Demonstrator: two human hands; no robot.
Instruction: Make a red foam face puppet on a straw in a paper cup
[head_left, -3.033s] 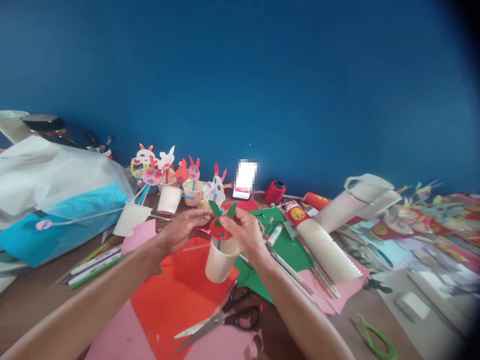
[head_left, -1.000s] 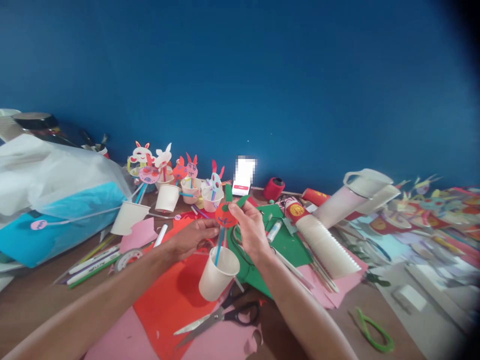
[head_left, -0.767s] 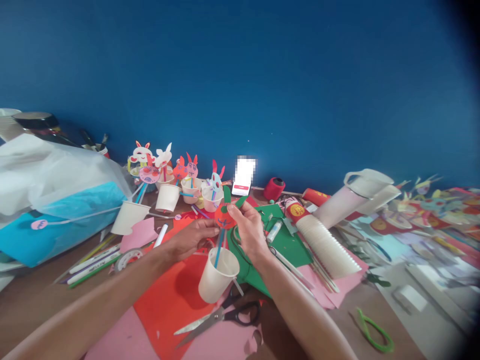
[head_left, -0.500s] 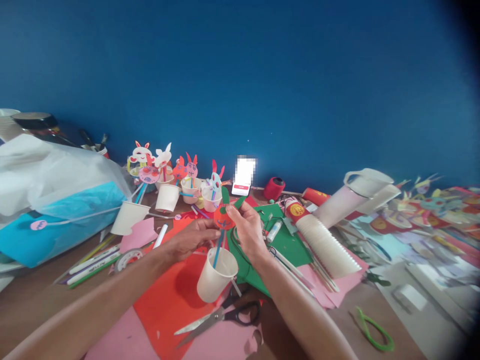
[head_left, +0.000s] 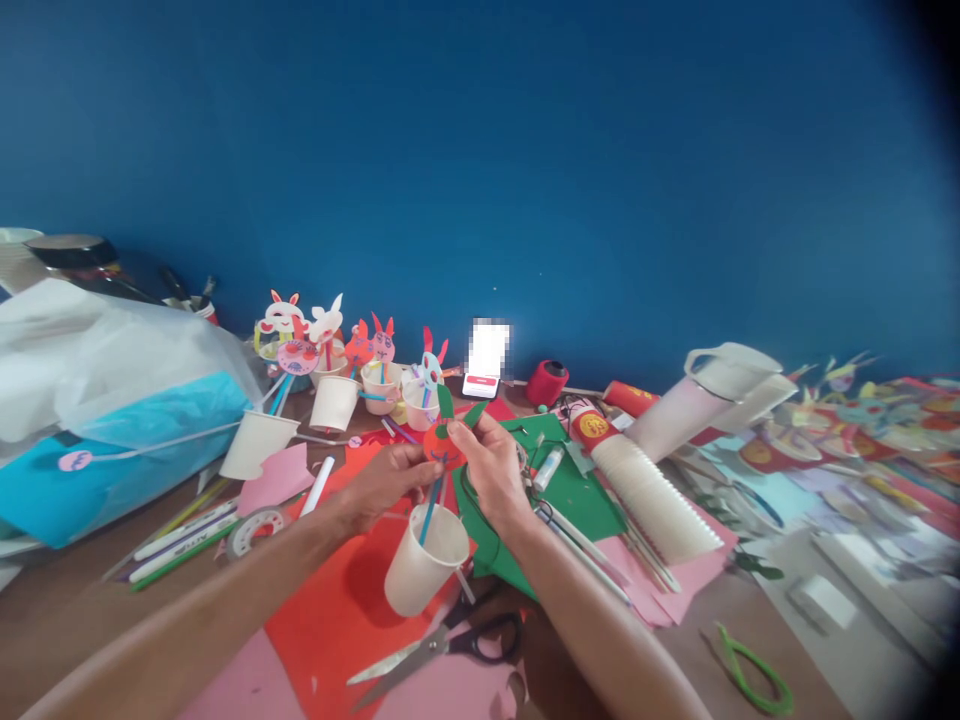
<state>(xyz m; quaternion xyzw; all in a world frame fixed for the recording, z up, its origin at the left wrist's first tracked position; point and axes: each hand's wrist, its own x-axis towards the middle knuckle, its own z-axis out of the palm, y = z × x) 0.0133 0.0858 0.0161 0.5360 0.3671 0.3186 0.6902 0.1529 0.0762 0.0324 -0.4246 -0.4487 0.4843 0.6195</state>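
Observation:
Between my hands is a red paper face with green ears and drawn blue marks. My right hand pinches its right side near the ears. At its lower left edge, my left hand has thumb and fingers closed on it. A blue stick runs from the face down into a white paper cup, which tilts over a red sheet. Scissors lie partly open in front of the cup.
Cups with paper animal faces stand at the back left. A lit phone leans by the blue wall. Stacked cups, a white jug and a green sheet lie right; markers and tape left.
The white cup has shifted slightly left and down, its stick leaning a little more. Both hands keep their hold on the red face, slightly lower in view.

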